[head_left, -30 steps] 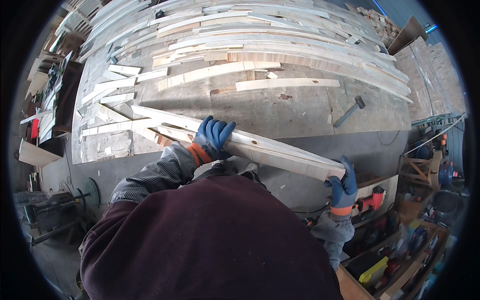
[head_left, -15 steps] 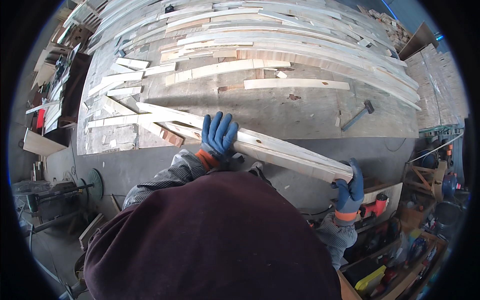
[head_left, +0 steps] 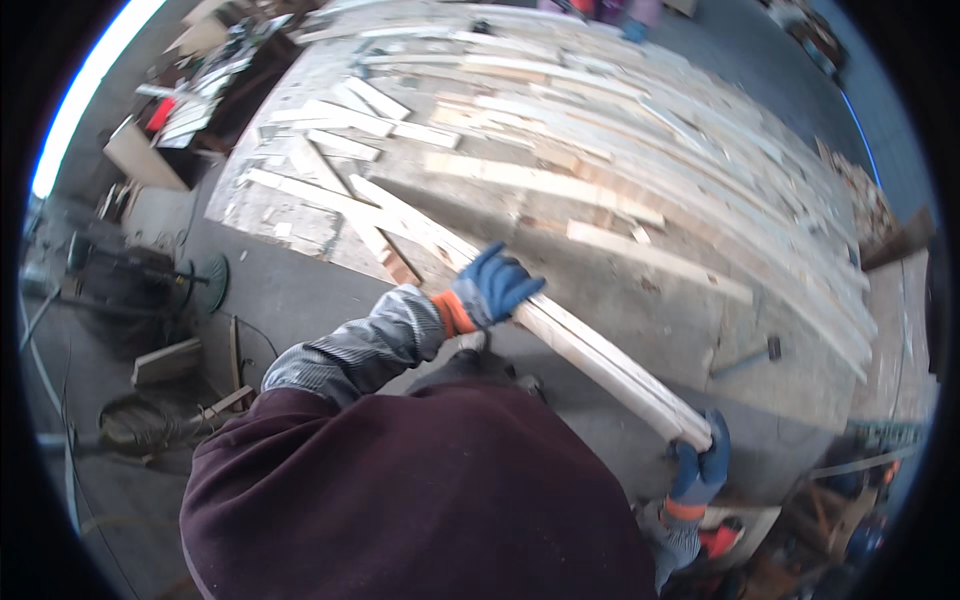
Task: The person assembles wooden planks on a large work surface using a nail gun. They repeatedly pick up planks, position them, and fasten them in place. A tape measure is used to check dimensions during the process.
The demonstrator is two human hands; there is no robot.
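A long bundle of pale wooden boards (head_left: 610, 362) slants across in front of me, from the worktable down to the near right. My left hand (head_left: 498, 288), in a blue glove with an orange cuff, grips the boards around the middle of their length. At the near right end, my right hand (head_left: 703, 458) in a matching glove is wrapped round the end of the boards. The far left part of the bundle lies over other strips, including a crossing wooden strip (head_left: 335, 185) with a darker end.
Many loose strips cover the low worktable (head_left: 480, 215). A hammer (head_left: 745, 358) lies near its right edge. Across the table is another person's gloved hand (head_left: 634, 30). A green round disc (head_left: 212, 282) on machinery stands at left; a red tool (head_left: 722, 538) sits at lower right.
My view has turned, so the table and boards appear more steeply slanted. Both hands still hold the bundle. Another person has come into view at the far side.
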